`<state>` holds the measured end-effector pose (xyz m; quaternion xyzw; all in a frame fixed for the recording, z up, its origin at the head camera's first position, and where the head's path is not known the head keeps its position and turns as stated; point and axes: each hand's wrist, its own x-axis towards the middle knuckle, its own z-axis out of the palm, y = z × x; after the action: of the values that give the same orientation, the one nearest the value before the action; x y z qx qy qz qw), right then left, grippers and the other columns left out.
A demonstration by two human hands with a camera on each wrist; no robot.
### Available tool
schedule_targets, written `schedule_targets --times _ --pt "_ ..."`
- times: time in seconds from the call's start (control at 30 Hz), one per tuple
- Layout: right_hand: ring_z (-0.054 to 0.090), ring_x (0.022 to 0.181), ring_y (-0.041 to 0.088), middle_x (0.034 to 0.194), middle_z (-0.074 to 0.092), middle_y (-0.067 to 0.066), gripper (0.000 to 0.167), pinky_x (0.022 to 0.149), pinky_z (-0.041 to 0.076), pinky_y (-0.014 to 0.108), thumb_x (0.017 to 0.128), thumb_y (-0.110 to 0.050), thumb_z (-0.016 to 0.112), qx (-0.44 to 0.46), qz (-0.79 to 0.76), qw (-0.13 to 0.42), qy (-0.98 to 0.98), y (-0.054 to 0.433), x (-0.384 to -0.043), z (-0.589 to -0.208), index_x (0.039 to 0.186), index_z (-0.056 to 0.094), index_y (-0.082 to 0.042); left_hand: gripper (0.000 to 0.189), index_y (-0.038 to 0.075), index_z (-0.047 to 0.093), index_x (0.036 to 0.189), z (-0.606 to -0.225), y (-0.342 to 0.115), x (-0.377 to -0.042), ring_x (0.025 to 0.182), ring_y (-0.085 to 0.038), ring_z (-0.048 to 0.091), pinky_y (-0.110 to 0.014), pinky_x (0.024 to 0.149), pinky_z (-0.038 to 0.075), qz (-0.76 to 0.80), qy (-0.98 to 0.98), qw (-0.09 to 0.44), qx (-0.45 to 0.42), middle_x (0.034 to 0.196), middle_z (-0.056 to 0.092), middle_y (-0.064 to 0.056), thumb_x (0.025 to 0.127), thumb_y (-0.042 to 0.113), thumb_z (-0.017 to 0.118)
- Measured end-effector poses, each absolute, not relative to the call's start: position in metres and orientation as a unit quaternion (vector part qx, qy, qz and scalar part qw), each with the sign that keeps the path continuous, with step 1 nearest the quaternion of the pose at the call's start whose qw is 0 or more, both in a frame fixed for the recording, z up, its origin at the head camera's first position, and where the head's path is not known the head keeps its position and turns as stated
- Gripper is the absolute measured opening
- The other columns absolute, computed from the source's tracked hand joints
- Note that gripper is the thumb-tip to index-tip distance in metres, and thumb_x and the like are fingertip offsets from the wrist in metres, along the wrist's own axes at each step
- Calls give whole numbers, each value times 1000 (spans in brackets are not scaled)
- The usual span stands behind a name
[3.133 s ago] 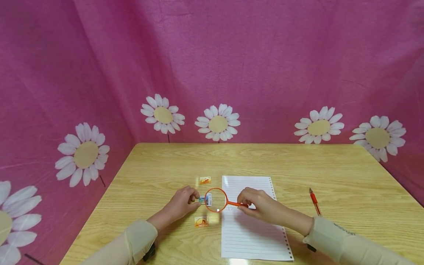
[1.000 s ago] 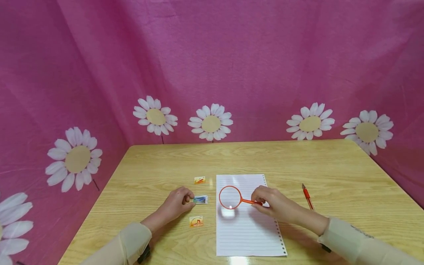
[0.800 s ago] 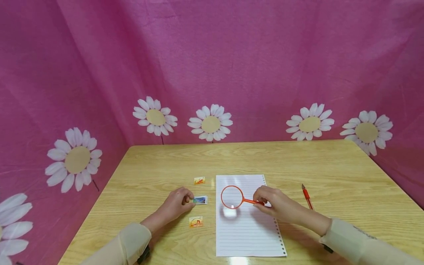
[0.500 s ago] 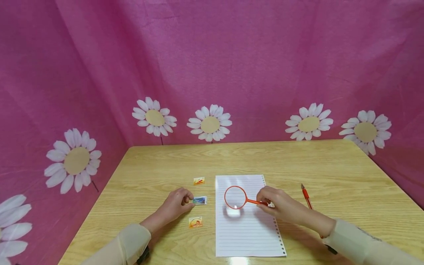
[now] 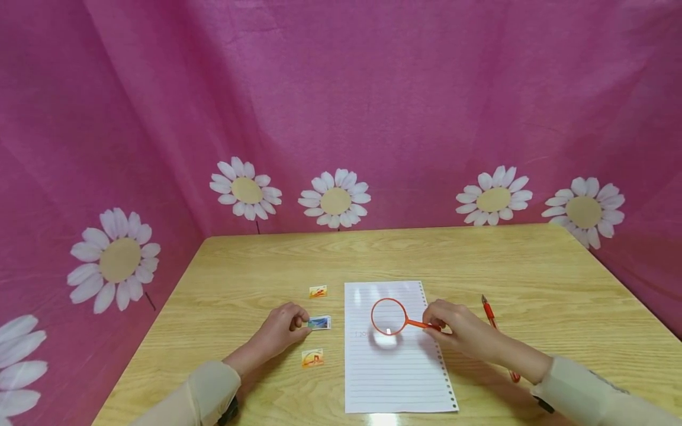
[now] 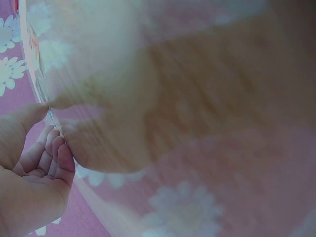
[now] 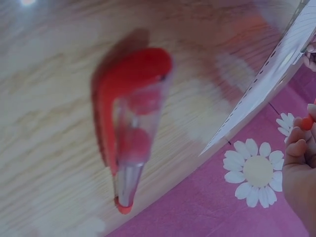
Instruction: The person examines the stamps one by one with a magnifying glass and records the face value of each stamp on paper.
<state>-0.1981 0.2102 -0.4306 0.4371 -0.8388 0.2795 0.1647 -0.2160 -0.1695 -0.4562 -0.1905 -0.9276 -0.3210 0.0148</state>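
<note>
My right hand grips the handle of an orange-red magnifying glass, its round lens above a lined sheet of paper. In the right wrist view, fingers curl around the handle end. On the table to the left, my left hand pinches the left edge of a blue-green postage stamp. The left wrist view shows thumb and fingers meeting at the stamp's edge. One yellow-orange stamp lies beyond it, and another yellow-orange stamp lies nearer.
A red pen lies right of the paper, partly hidden under the right forearm; its capped end looms in the right wrist view. Faint handwriting marks the paper's left side. A pink curtain with daisies surrounds the wooden table.
The right hand has carried the magnifying glass rightward, from the edge of the blue-green stamp to above the paper. The left hand stays at that stamp. The head view has shifted slightly.
</note>
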Motion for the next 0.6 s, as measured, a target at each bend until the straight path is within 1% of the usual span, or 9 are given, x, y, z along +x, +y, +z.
schedule_targets --times 0.2,0.6 --pt "46 69 0 75 53 -10 31 56 43 15 74 6 77 440 277 182 -835 217 -198 -431 85 58 -15 13 6 62 88 -457 -170 -216 70 -8 41 -19 64 37 -317 -929 13 -188 78 51 0 84 7 74" --pt "45 69 -1 75 50 -12 32 58 39 13 71 10 77 436 271 190 -837 233 -196 -431 83 58 -14 13 5 62 88 -456 -170 -216 70 -9 42 -19 64 37 -324 -927 13 -190 78 52 -1 84 6 74"
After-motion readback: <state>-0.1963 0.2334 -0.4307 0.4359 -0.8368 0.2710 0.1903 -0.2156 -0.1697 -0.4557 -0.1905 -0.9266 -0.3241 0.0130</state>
